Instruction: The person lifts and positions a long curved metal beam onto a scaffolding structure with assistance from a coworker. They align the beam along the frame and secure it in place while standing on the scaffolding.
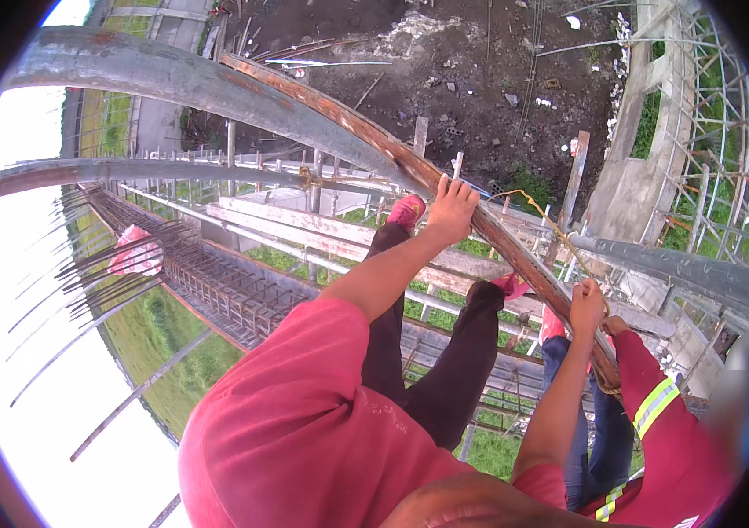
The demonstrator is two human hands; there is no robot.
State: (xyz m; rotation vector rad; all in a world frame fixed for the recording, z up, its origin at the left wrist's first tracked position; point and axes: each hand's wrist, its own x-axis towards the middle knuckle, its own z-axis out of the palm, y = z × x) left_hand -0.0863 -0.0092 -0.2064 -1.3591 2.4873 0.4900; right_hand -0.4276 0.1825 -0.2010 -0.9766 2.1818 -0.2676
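Note:
My left hand [453, 209] is closed over the upper edge of a long, weathered wooden plank [515, 251], which slants from the upper left down to the lower right. Farther along it, my right hand [587, 304] is closed beside the plank, with a thin yellowish rope [557, 231] running into its fingers. The fingertips are partly hidden. Close to my right hand is a co-worker's hand [615, 326], at the same plank; that person wears a dark red sleeve with a reflective band. More rope [606, 383] lies around the plank's lower end.
Grey metal pipes [207, 92] cross at the upper left, another pipe [682, 264] at the right. Below my legs are scaffold boards [304, 231] and a rebar cage [225, 282] with protruding bars. Far beneath lies dirt ground [471, 106] with rubble.

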